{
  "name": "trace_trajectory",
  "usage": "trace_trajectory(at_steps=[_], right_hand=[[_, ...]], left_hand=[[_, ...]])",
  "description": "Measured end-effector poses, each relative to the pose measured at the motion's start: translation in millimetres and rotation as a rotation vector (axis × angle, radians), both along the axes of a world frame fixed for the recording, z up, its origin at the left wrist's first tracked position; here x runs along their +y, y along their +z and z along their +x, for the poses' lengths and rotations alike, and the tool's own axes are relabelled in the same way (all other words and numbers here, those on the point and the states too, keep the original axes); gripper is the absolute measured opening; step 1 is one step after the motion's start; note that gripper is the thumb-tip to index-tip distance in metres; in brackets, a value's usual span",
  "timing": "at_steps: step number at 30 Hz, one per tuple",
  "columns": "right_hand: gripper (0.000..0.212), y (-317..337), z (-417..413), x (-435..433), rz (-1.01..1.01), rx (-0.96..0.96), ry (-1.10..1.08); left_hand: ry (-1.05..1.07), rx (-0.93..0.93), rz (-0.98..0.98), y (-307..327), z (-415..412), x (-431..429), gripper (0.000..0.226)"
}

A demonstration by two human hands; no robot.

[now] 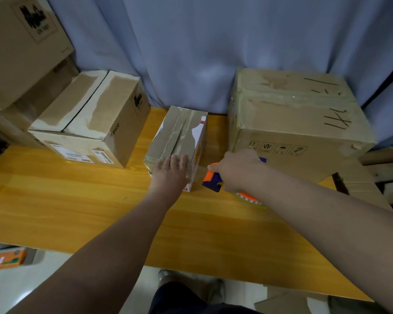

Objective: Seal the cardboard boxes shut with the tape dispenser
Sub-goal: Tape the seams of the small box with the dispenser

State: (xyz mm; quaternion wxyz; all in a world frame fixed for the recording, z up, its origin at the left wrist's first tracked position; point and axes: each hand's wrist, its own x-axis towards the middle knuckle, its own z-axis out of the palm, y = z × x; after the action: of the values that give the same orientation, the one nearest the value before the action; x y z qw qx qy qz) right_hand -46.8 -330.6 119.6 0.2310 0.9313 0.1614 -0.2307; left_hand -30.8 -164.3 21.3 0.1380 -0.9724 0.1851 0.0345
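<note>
While flat on small box (179, 134), left hand's (170, 175) fingers (174, 160) straight; right hand's (238, 168) fingers around tape dispenser (211, 181) ("PICO" box (114, 123) leftward).

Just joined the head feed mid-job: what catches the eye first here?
Two arms reach to the middle of the yellow table: the left hand presses flat on the near end of a small box, while the right hand grips an orange and purple tape dispenser just right of it. A large box with scrawled marks stands behind at right, a medium box with parted flaps at left.
</note>
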Motion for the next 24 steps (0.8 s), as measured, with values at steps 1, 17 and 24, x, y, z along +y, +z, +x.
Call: trace_trajectory(at_steps=[1,17,24], right_hand=[[0.059,-0.2,3.5,5.9,-0.020,0.022,-0.029],[0.058,-16.0,19.5,22.9,-0.016,0.225,-0.195],[0.012,-9.2,14.2,30.6,0.052,0.254,-0.232]], left_hand=[[0.004,0.007,-0.005,0.7,0.3,-0.7,0.076],[0.123,0.073,-0.124,4.3,-1.4,-4.3,0.076],[0.108,0.086,-0.102,7.0,-2.3,-3.2,0.076]])
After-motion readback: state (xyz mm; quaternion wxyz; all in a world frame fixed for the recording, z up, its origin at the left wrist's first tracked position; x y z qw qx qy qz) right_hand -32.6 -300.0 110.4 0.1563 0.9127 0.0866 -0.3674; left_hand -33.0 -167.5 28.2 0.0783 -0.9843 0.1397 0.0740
